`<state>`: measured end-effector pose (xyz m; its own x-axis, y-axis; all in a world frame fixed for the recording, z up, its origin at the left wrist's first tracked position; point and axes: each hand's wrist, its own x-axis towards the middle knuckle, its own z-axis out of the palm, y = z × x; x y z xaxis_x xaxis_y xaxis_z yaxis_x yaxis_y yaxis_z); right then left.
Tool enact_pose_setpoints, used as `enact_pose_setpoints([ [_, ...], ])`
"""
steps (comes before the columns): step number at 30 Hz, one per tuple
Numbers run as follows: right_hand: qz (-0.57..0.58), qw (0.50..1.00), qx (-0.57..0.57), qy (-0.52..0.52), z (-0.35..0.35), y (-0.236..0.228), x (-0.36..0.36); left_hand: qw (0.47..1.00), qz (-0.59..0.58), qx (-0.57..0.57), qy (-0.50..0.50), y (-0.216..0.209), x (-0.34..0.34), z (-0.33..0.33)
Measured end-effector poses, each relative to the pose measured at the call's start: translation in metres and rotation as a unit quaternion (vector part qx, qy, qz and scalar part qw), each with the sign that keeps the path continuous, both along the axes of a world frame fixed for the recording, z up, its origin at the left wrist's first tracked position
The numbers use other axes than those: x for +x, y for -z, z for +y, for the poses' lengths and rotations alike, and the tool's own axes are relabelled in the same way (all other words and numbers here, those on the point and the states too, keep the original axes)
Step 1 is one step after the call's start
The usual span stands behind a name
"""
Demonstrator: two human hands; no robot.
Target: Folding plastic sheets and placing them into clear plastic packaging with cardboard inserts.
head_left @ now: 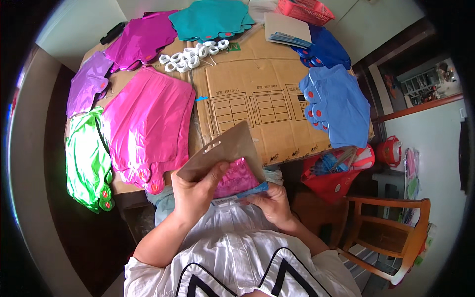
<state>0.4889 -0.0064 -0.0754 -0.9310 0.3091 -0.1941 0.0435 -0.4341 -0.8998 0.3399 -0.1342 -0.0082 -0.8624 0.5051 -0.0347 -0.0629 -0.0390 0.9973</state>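
Fingers of the left hand (194, 192) grip the left side of a grey-brown card folder (235, 141), thumb on its inner face; those of the right hand (272, 205) pinch its lower right corner. Held tilted before the person's white top (217, 242), the folder has a folded, shiny pink piece (237, 178) against it. A blue printed strip (257, 188) runs along its lower edge, near a white barcode label (225, 200); any lettering there is too small to read. Beyond, the cardboard sheet (257, 69) bears dark printed grids (272, 107), rows of characters and a green square mark (234, 47). Hot-pink fabric (148, 109) and green fabric (88, 158) lie to the left, light-blue fabric (341, 106) to the right, white coils (190, 58) farther back. At right, a red bag (329, 183) shows a small round emblem, illegible.
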Motion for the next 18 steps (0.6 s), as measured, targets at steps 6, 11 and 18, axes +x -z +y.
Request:
enact_pose_setpoints([
  [6,-0.040,0.978,-0.170,0.111,-0.006,0.011,-0.011,0.972,0.134,0.124,-0.149,-0.001,-0.025,0.031],
  [11,-0.041,0.971,-0.181,0.153,-0.013,0.001,-0.020,0.791,0.531,-0.248,0.174,-0.004,-0.014,0.023],
  [18,-0.097,0.980,-0.144,0.099,-0.001,-0.009,-0.025,0.756,0.508,-0.301,0.283,0.011,-0.023,0.029],
])
